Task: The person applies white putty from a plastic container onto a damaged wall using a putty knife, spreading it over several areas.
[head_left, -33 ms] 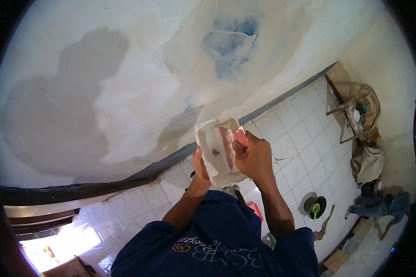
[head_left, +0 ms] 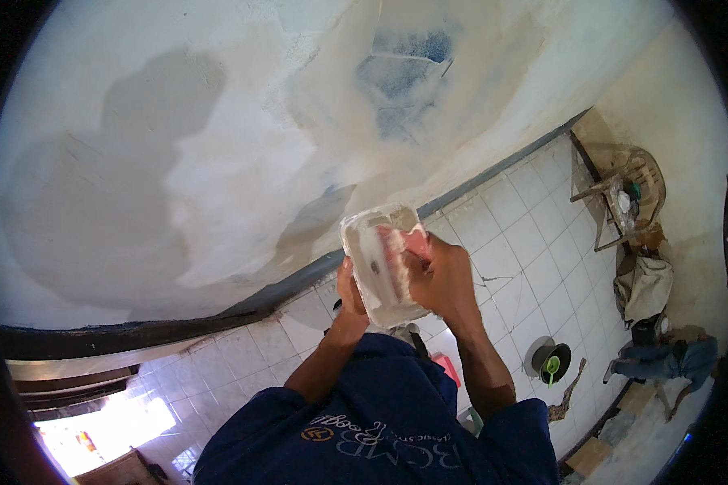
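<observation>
My left hand (head_left: 350, 291) grips the side of a whitish rectangular plastic tub (head_left: 359, 288), its inner walls smeared with pale putty. Over the tub's opening, my right hand (head_left: 445, 279) is closed round a red putty spreader (head_left: 416, 242). Pale putty coats part of its wide blade, which is blurred by motion. A dark spot shows inside the tub beside the blade. Just beyond my hands stands the wall (head_left: 243, 162), patchy with cream and white filler and a bluish patch (head_left: 400, 77).
White floor tiles (head_left: 542, 267) lie below, with a dark bucket (head_left: 552, 362) holding a green scoop at the right. A dirty plastic chair (head_left: 639, 190) stands in the far right corner near a pale sack (head_left: 647, 287). Someone in jeans (head_left: 671, 360) is at the right edge.
The spreader and my right hand have shifted slightly left across the tub. The tub tilts a little differently, while my left hand keeps its hold.
</observation>
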`<move>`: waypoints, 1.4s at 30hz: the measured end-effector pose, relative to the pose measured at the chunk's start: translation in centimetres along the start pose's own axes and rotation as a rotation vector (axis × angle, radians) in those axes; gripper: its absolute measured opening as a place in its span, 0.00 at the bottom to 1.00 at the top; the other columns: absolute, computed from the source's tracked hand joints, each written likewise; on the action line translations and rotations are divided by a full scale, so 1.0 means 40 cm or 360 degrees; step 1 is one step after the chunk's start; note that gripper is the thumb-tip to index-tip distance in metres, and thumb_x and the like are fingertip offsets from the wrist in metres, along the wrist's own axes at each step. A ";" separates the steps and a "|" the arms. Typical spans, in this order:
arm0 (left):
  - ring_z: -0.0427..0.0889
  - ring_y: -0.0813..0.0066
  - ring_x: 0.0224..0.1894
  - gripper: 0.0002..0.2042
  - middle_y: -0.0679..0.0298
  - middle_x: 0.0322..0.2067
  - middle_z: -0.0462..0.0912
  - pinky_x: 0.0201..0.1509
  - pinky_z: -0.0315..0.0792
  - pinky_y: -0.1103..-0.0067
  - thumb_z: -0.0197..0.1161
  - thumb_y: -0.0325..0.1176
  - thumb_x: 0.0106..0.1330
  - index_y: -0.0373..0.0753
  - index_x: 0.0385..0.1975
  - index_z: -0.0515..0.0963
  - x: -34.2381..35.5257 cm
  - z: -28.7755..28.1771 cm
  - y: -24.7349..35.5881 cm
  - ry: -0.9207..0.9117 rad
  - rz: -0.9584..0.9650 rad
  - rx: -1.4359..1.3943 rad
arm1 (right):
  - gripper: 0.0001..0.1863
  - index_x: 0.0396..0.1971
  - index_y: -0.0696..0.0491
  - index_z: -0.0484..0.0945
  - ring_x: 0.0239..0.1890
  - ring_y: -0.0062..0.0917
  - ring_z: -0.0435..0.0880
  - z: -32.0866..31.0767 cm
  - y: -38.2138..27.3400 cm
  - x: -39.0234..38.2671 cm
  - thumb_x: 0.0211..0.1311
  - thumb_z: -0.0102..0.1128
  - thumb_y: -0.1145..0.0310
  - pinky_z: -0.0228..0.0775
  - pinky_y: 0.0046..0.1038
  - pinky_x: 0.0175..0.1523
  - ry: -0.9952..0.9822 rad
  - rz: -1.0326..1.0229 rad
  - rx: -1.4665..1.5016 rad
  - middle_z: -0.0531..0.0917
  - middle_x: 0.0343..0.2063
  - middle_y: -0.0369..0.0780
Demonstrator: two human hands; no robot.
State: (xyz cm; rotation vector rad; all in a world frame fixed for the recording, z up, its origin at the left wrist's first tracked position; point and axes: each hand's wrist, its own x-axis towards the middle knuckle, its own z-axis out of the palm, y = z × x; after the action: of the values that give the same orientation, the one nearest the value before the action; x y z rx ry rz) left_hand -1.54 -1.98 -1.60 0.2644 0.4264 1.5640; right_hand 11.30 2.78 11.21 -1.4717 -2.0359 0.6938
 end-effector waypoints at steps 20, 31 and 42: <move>0.77 0.57 0.51 0.30 0.54 0.49 0.77 0.56 0.73 0.62 0.52 0.58 0.64 0.38 0.56 0.69 -0.003 0.029 -0.008 0.0206 -0.0116 -0.0093 | 0.06 0.27 0.57 0.77 0.19 0.45 0.79 0.021 -0.056 -0.020 0.52 0.60 0.69 0.69 0.39 0.24 -0.0090 -0.0263 -0.0065 0.77 0.15 0.47; 0.73 0.54 0.57 0.33 0.53 0.58 0.72 0.62 0.68 0.61 0.47 0.59 0.65 0.40 0.62 0.65 -0.007 -0.005 0.002 -0.0130 -0.0085 -0.0417 | 0.08 0.28 0.61 0.77 0.22 0.48 0.79 -0.004 -0.023 0.001 0.50 0.61 0.72 0.70 0.39 0.27 -0.0144 -0.0269 0.0024 0.78 0.18 0.51; 0.75 0.58 0.56 0.34 0.55 0.57 0.72 0.58 0.72 0.64 0.48 0.59 0.64 0.39 0.63 0.63 -0.011 0.054 0.019 -0.0001 0.0018 -0.0014 | 0.07 0.26 0.60 0.76 0.22 0.44 0.81 0.000 -0.002 0.007 0.51 0.61 0.72 0.70 0.33 0.28 -0.0032 0.0036 0.0083 0.78 0.18 0.51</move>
State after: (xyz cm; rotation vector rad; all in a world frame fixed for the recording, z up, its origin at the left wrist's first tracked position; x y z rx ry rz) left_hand -1.28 -2.19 0.69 0.2606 0.4182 1.5763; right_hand 11.18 3.02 11.28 -1.4660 -2.0035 0.7681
